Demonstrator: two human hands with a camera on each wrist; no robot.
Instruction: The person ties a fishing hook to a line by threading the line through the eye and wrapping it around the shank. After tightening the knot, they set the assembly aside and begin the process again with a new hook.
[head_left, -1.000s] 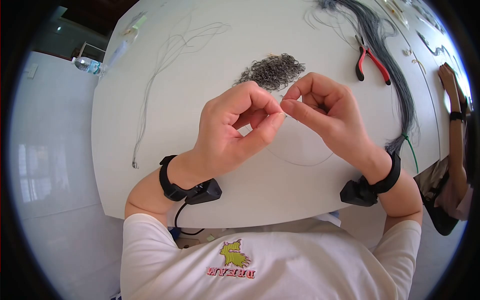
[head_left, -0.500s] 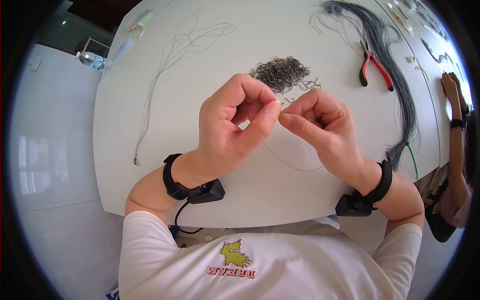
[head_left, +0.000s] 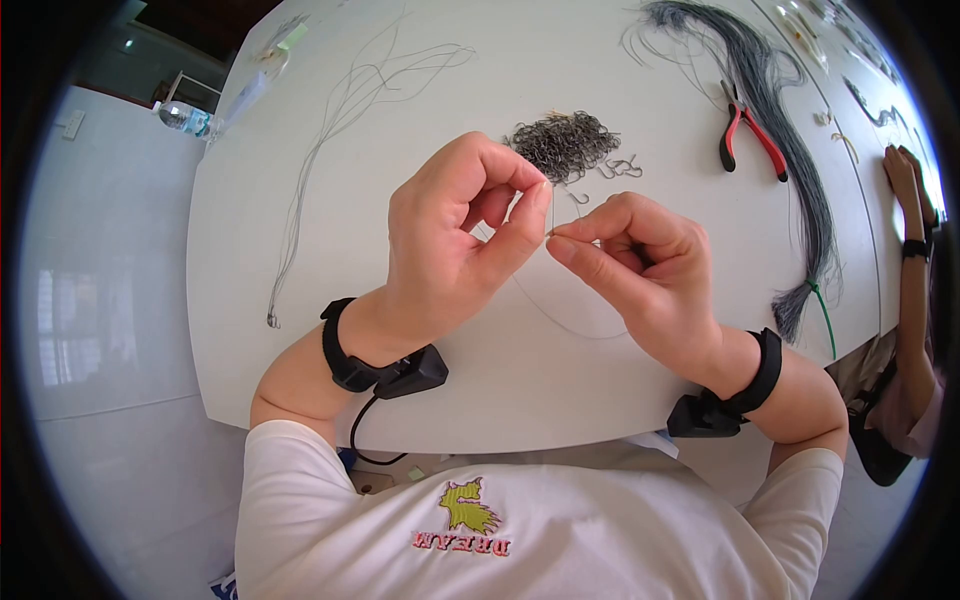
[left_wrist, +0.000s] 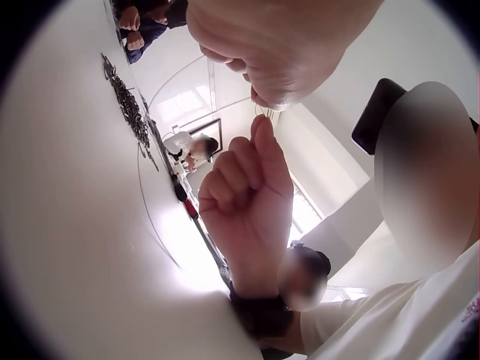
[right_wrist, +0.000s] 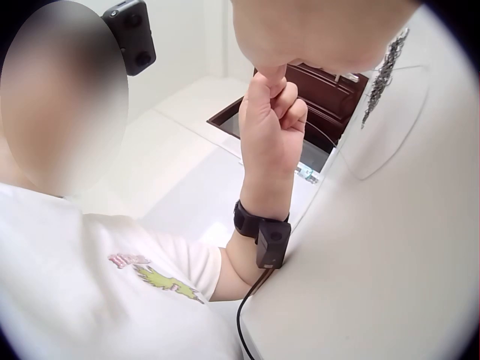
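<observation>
Both hands meet in front of the chest, above the white table (head_left: 480, 400). My left hand (head_left: 445, 225) pinches a thin fishing line between thumb and forefinger; I cannot tell whether a hook is hidden in that pinch. Just below and to the right, my right hand (head_left: 655, 265) pinches the same line, with a short stretch running between the fingertips. A loose loop of the fishing line (head_left: 590, 337) hangs beneath the hands. Beyond them lies a heap of dark fish hooks (head_left: 568, 145), with several stray hooks (head_left: 620, 168) beside it and a single hook (head_left: 579, 198) nearer the right fingers.
At left lies a bundle of tied lines (head_left: 297, 200) with hooks at its near end. Red-handled pliers (head_left: 770, 150) and a long grey hank of line (head_left: 805, 190) lie at right. A water bottle (head_left: 185, 120) is by the left edge; another person's arm (head_left: 908, 200) reaches in at right.
The fingertips, close together before, have drawn slightly apart. My left hand has risen a little and my right has moved down and left, so line now shows between them.
</observation>
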